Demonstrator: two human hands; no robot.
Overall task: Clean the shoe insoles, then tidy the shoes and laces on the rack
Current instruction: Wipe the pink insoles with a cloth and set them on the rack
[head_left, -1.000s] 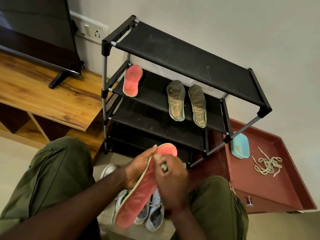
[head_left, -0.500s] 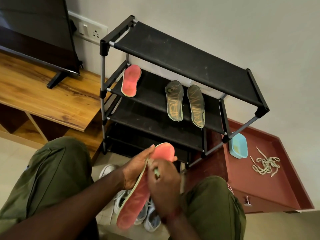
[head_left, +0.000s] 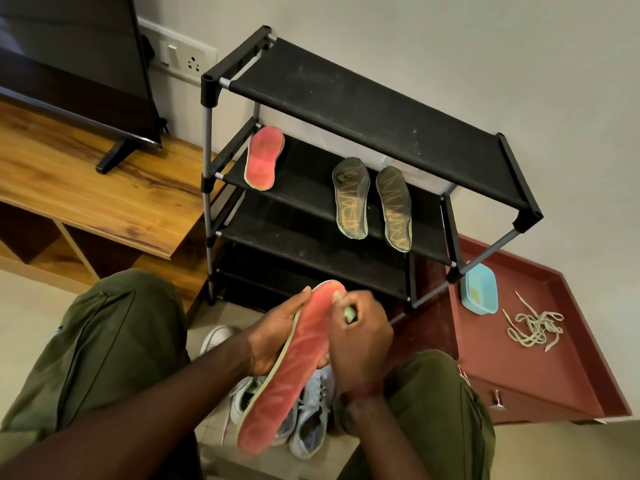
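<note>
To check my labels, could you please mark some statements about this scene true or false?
1. The left hand holds a red insole. True.
2. Three insoles lie on the rack's top shelf. False: those insoles lie on the second shelf of the rack.
3. The laces are in the blue tub. False: the laces lie beside the tub.
4. Shoes sit on the floor below the hands. True.
5. The right hand is empty. False: the right hand grips a small green item.

Rack (head_left: 363, 98) 2nd shelf — red insole (head_left: 263, 159), 2 dark insoles (head_left: 351, 199).
</note>
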